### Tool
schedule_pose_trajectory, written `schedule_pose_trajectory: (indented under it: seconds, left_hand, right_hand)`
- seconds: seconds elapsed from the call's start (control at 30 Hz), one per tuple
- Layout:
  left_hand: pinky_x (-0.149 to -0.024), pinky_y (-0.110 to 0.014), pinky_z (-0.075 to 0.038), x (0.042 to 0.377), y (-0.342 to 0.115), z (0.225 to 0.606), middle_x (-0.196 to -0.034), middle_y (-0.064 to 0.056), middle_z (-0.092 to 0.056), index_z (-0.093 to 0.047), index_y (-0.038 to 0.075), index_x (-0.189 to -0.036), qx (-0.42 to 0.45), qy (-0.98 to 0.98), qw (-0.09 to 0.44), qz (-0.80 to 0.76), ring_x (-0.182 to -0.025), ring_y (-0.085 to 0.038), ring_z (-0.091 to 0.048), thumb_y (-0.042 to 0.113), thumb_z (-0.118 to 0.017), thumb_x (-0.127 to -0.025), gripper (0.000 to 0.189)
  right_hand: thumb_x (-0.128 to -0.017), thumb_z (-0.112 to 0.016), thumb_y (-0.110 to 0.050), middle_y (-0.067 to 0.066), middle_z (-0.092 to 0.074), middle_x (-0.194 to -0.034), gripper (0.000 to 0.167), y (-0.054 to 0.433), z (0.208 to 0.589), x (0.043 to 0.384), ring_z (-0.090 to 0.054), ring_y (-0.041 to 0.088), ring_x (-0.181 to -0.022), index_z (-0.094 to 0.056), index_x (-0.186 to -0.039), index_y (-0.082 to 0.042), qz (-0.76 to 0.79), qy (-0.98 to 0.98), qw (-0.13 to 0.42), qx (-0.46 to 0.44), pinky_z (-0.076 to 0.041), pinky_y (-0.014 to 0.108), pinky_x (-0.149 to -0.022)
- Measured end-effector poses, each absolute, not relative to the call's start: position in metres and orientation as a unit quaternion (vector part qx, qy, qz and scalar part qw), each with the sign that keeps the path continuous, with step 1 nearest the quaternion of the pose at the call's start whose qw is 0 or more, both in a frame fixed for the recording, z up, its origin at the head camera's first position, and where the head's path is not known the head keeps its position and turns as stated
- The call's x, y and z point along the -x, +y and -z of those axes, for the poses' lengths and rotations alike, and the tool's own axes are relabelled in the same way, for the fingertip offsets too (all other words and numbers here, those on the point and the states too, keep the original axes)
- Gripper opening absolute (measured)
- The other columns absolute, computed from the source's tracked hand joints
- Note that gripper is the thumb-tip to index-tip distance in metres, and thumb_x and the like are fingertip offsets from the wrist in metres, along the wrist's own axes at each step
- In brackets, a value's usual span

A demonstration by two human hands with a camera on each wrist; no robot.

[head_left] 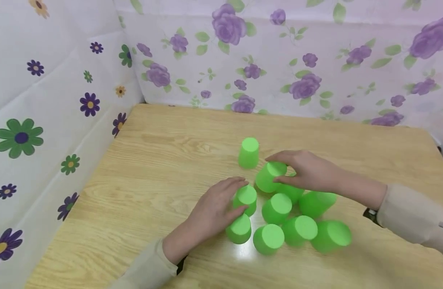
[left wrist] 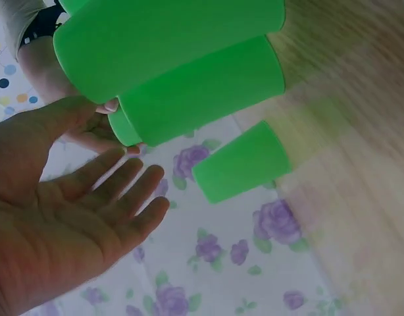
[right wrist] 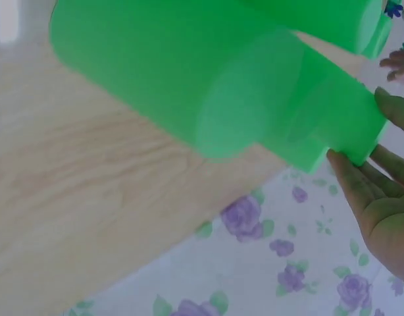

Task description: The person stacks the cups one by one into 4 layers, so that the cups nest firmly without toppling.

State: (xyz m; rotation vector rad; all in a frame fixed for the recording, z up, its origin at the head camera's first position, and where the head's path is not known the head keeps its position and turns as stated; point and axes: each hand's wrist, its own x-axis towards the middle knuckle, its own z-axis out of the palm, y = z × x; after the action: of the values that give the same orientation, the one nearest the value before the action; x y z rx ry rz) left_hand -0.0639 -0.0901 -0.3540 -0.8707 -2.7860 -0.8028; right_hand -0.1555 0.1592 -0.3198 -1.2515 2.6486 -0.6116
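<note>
Several bright green plastic cups stand upside down on the wooden table. My right hand (head_left: 315,170) pinches one green cup (head_left: 269,179) near its closed end, thumb on the near side and fingers over the far side. My left hand (head_left: 213,205) is spread beside another green cup (head_left: 246,196), fingertips and thumb on either side of it in the head view. In the left wrist view that left hand (left wrist: 77,217) shows an open palm with loosely extended fingers. A lone green cup (head_left: 248,154) stands farther back, just beyond both hands.
Close to the hands are more inverted cups, among them a front cup (head_left: 268,239) and a rightmost cup (head_left: 331,237). The wood-grain table (head_left: 141,192) meets a purple-flowered cloth (head_left: 207,52) behind and a daisy-patterned cloth (head_left: 55,104) at left.
</note>
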Motion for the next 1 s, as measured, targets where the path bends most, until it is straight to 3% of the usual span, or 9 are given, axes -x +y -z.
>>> schedule_pose_trajectory:
  seconds: [0.17,0.37,0.5,0.73,1.0]
  left_hand:
    - [-0.104,-0.037,-0.039,0.059,-0.088,0.359,-0.135,-0.005,-0.051,-0.053,0.008,-0.13,0.315,-0.911,0.018,0.264,-0.121,-0.022,-0.05,0.023,-0.07,-0.084,0.05]
    - [-0.103,-0.032,-0.04,0.061,-0.092,0.36,-0.133,-0.003,-0.052,-0.055,0.009,-0.128,0.26,-0.92,-0.023,0.291,-0.123,-0.019,-0.048,0.026,-0.069,-0.085,0.048]
    - [-0.101,-0.031,-0.042,0.07,-0.092,0.359,-0.129,-0.002,-0.056,-0.059,0.01,-0.124,0.259,-0.923,-0.028,0.282,-0.121,-0.018,-0.05,0.028,-0.072,-0.082,0.048]
    - [-0.096,-0.03,-0.046,0.087,-0.088,0.354,-0.117,-0.001,-0.065,-0.07,0.01,-0.107,0.288,-0.914,-0.036,0.284,-0.109,-0.017,-0.06,0.026,-0.073,-0.08,0.032]
    - [-0.094,-0.028,-0.048,0.095,-0.088,0.352,-0.115,-0.005,-0.066,-0.067,0.005,-0.113,0.316,-0.903,-0.043,0.289,-0.107,-0.018,-0.061,0.023,-0.074,-0.079,0.039]
  right_hand:
    - [-0.081,-0.074,-0.023,0.009,-0.064,-0.117,0.047,0.166,0.321,0.168,-0.063,0.021,-0.101,-0.06,-0.121,-0.005,0.182,0.882,0.064,0.429,-0.053,0.036,-0.082]
    - [-0.081,-0.073,-0.025,0.012,-0.063,-0.118,0.048,0.155,0.332,0.197,-0.062,0.026,-0.103,-0.059,-0.122,-0.004,0.175,0.887,0.089,0.417,-0.053,0.04,-0.082]
    - [-0.082,-0.072,-0.023,0.015,-0.062,-0.118,0.047,0.147,0.338,0.214,-0.062,0.027,-0.1,-0.059,-0.121,-0.001,0.17,0.883,0.105,0.425,-0.054,0.039,-0.077]
    - [-0.081,-0.073,-0.022,0.017,-0.063,-0.115,0.047,0.146,0.332,0.235,-0.064,0.027,-0.095,-0.059,-0.119,0.002,0.139,0.887,0.11,0.427,-0.054,0.038,-0.075]
    - [-0.083,-0.072,-0.024,0.013,-0.063,-0.112,0.046,0.15,0.33,0.242,-0.063,0.024,-0.093,-0.058,-0.12,-0.001,0.136,0.89,0.135,0.413,-0.054,0.037,-0.075]
